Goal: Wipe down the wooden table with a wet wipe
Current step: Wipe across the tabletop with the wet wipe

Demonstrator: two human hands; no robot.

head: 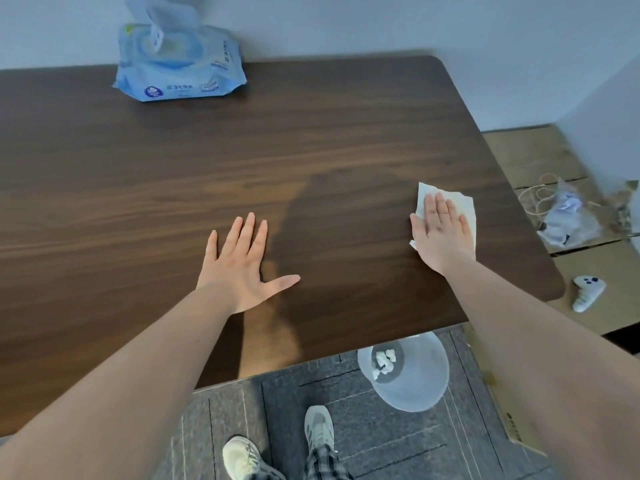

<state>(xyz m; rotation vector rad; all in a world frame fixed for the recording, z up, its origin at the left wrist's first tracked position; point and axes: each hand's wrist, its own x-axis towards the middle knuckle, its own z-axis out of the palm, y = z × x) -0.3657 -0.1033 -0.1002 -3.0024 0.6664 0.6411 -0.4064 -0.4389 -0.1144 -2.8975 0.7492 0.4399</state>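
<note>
The right hand [441, 233] presses the wet wipe [450, 206] flat with fingers together near the bench [311, 133] right edge (left hand [242, 261] spread, empty), so it may slip off there.

table [311, 140]: dark wood, rounded corners, far edge at wall
pack [180, 64]: blue wipes pack, far left of table, lid flipped up
wipe [450, 202]: white, flat on table near right edge, right hand [441, 233] pressed flat on it
left hand [242, 261]: palm down on bare wood, near front edge, fingers spread
damp patch: darker area between the hands
floor [346, 427]: grey carpet tiles; bin [403, 372] stands on it below table's front edge
</note>
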